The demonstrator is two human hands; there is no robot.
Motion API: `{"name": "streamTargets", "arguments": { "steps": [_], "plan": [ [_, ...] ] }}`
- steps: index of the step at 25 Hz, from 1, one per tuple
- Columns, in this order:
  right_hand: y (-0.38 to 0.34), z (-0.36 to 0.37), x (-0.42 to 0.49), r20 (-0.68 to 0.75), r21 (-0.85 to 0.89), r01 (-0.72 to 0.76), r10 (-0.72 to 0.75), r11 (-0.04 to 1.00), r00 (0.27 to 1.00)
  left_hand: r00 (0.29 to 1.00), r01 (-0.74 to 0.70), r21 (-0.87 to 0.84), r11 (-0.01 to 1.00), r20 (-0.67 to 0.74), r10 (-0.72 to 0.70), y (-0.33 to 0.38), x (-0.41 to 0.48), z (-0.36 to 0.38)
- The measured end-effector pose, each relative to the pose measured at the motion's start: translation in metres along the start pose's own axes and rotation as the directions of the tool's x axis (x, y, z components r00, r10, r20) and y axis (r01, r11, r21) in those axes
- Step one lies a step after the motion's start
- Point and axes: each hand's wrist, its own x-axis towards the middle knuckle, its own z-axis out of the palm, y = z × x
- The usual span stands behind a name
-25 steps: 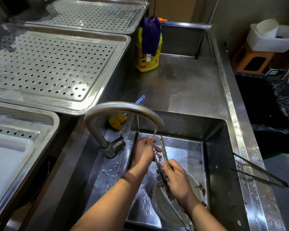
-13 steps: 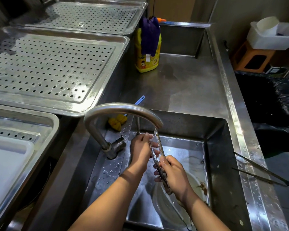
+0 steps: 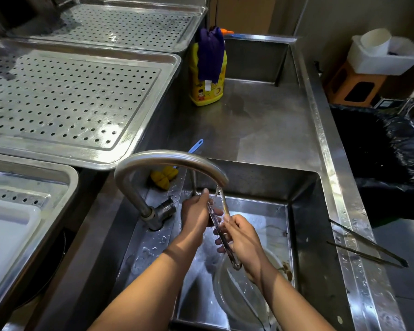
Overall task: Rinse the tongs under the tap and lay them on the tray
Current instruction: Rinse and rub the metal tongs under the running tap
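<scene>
Thin metal tongs (image 3: 221, 225) stand steeply under the curved steel tap (image 3: 167, 161), with water running onto their upper tips. My right hand (image 3: 243, 237) grips their lower half, hinge end pointing down toward me. My left hand (image 3: 196, 212) wraps the upper left arm of the tongs, just under the spout. Both hands are over the sink basin (image 3: 306, 211). A perforated steel tray (image 3: 77, 96) lies on the counter to the left, above the sink.
A second pair of long tongs (image 3: 368, 247) rests across the sink's right rim. A clear bowl (image 3: 237, 287) sits in the basin below my hands. A yellow detergent bottle (image 3: 207, 91) with a purple cloth, a yellow sponge (image 3: 164, 176), another perforated tray (image 3: 129, 22) and a black-lined bin (image 3: 380, 163) surround the sink.
Both hands have slid up the tongs toward the spout, raising the tips closer to the tap. The grip stays the same.
</scene>
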Motion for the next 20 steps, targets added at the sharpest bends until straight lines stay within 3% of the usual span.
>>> {"name": "streamTargets", "arguments": {
  "steps": [5,11,15,18,20],
  "plan": [
    [-0.013,0.005,0.005,-0.062,0.008,-0.018,0.019,1.0,0.998,0.968,-0.075,0.112,0.991,0.246,0.046,-0.016,-0.006,-0.001],
    [-0.021,0.011,0.003,-0.009,-0.031,-0.036,0.036,0.999,0.999,0.991,-0.114,0.214,0.97,-0.043,0.126,-0.012,0.015,-0.016],
    [-0.014,0.009,-0.003,0.014,-0.021,0.011,-0.011,1.0,1.0,0.988,-0.147,0.203,0.968,-0.024,0.155,-0.019,0.014,-0.014],
    [-0.007,0.004,-0.009,0.003,0.054,0.015,-0.015,0.998,1.0,0.993,-0.116,0.023,0.993,0.026,0.115,-0.014,0.008,-0.008],
    [-0.006,-0.002,-0.01,-0.014,0.121,-0.005,0.007,0.993,1.0,0.973,0.081,-0.252,0.964,0.231,-0.021,-0.01,0.001,-0.004]
  ]
}}
